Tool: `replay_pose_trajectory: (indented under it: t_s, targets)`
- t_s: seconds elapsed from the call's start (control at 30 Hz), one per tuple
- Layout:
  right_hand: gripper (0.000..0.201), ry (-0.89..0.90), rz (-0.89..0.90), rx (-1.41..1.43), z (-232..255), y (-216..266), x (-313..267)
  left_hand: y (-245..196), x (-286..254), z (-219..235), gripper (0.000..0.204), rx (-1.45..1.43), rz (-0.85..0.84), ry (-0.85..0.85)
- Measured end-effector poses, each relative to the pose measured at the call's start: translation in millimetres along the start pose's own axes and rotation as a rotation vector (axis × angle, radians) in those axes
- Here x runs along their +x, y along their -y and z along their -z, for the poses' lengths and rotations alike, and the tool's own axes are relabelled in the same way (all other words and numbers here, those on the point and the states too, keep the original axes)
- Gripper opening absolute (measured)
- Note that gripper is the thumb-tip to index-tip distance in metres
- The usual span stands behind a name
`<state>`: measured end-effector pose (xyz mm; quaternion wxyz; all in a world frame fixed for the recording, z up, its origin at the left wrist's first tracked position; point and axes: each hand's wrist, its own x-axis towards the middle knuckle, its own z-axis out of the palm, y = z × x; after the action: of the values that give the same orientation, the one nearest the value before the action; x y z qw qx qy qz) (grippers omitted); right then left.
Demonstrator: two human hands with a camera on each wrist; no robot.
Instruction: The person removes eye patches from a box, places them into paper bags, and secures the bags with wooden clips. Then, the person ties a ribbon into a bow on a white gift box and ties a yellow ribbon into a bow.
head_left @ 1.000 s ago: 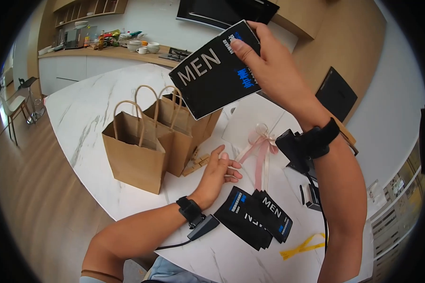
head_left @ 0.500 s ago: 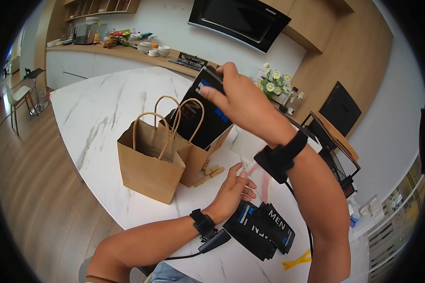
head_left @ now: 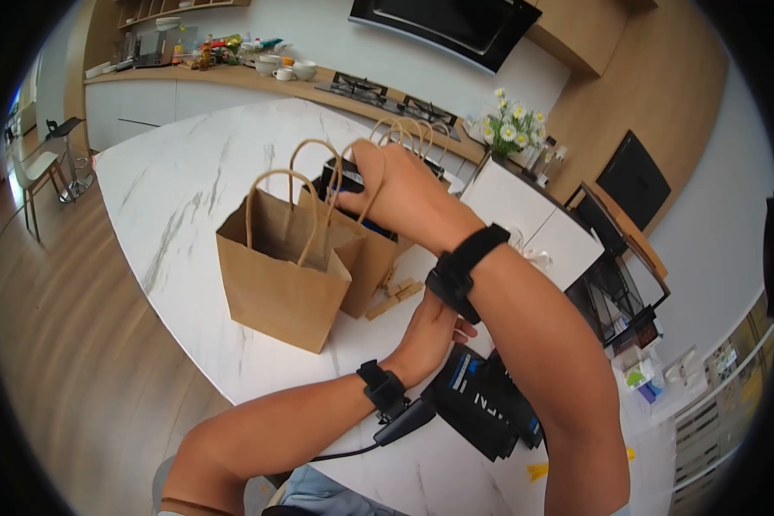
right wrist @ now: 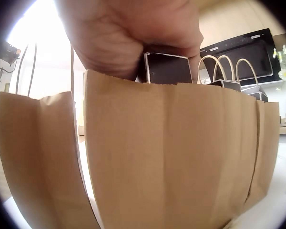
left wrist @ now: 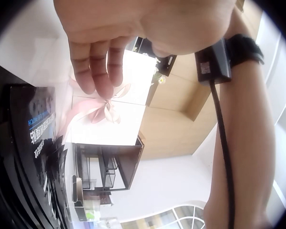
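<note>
My right hand (head_left: 408, 193) grips a black box (head_left: 349, 178) at the mouth of a brown paper bag (head_left: 363, 273). The right wrist view shows one end of the box (right wrist: 168, 68) above the bag's edge (right wrist: 169, 143), with the lower part hidden inside. A second bag (head_left: 284, 297), with its mouth open, stands in front on the left. My left hand (head_left: 427, 341) rests near black packets (head_left: 473, 400), partly hidden by the right forearm; its fingers (left wrist: 99, 71) hang relaxed over the table, holding nothing.
More bags with boxes (right wrist: 226, 85) stand behind. Wooden pieces (head_left: 394, 299) lie beside the bags. A white box with a pink ribbon (left wrist: 104, 110) stands beyond the left hand. Flowers (head_left: 509, 129) and a black rack (head_left: 615, 284) are at the right.
The right hand has moved down and left, lowering the black box from the air into the bag's mouth. The left hand has stayed beside the packets; the head view has shifted.
</note>
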<state>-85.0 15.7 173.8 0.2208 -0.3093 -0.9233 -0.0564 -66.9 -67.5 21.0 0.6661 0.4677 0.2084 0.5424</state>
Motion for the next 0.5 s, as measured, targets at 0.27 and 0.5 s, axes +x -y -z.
replay_pose_trajectory:
  t_s: [0.27, 0.5]
  targets:
    - [0.042, -0.043, -0.093, 0.104, -7.8, 7.1, -1.6, 0.9, -5.4, -3.8, 0.032, 0.155, -0.014, -0.069]
    - [0.046, 0.09, -0.043, 0.048, -14.8, 7.4, -3.2, -6.3, -8.6, -6.5, 0.035, 0.209, 0.0, -0.056]
